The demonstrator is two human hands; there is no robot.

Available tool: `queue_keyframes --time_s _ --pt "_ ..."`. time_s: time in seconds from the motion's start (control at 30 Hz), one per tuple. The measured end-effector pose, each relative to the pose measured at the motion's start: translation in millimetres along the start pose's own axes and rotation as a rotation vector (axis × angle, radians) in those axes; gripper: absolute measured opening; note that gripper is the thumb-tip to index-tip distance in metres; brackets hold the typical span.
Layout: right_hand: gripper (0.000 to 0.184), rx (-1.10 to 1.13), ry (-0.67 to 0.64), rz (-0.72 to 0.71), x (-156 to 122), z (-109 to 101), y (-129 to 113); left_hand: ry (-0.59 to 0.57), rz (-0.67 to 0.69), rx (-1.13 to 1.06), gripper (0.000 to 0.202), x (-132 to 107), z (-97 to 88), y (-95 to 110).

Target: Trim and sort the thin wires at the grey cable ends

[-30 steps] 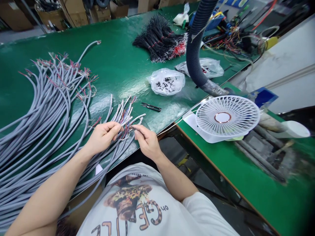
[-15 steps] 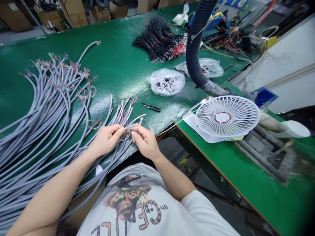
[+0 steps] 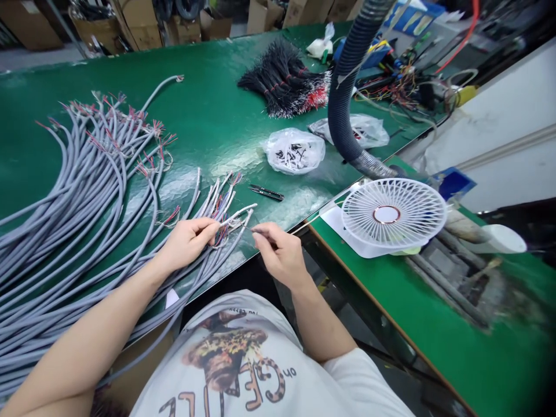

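Head view, looking down at a green-topped workbench (image 3: 208, 98): the left hand (image 3: 186, 243) is closed in a narrow pinch on several grey round sheathed cables (image 3: 228, 223), thumb and fingers gathered just behind their stripped ends, where fine red, blue and white cores fan out. These cable ends lie at about 12 o'clock from the wearer's chest, reaching beyond the bench edge's near side. The right hand (image 3: 280, 255) sits just to their right, its thumb and forefinger pressed into a tight pinch; whether those fingertips (image 3: 260, 231) hold a fine strand is too small to tell.

The cables look light and flexible but springy, so the sheath should give the surest hold; the thin cores look easily bent or snapped.

More of these grey cables (image 3: 78, 191) sweep away in a long bundle toward 9 o'clock. Slender steel snips (image 3: 266, 193) lie at 1 o'clock from the hands, beside a clear plastic bag of small black parts (image 3: 294, 152). A tied black wire bundle with red and white tips (image 3: 282, 81) lies further out, near a blue corrugated hose (image 3: 343, 98). A white round fan guard (image 3: 393, 213) rests at 3 o'clock on a lower green bench (image 3: 469, 341).
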State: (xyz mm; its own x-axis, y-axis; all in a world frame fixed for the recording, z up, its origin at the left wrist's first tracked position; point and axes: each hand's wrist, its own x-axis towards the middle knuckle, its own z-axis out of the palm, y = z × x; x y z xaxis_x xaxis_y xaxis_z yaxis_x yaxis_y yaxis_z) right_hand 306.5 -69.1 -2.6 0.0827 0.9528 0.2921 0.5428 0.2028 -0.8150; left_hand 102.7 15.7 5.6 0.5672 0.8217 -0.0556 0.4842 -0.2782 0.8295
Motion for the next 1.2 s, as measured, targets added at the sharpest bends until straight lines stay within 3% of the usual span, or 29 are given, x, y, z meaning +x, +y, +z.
queue_keyframes --time_s 0.17,0.4,1.2 --pt "0.017 -0.189 -0.07 -0.05 -1 -2 1 0.045 0.054 0.035 0.036 -3 5.1 -3" --pt "0.019 -0.252 -0.111 -0.061 2 4 5 0.083 0.132 0.107 0.032 -3 6.5 -3" --pt "0.018 -0.196 -0.118 -0.027 5 9 8 0.143 0.266 0.296 0.029 -4 10.8 -7"
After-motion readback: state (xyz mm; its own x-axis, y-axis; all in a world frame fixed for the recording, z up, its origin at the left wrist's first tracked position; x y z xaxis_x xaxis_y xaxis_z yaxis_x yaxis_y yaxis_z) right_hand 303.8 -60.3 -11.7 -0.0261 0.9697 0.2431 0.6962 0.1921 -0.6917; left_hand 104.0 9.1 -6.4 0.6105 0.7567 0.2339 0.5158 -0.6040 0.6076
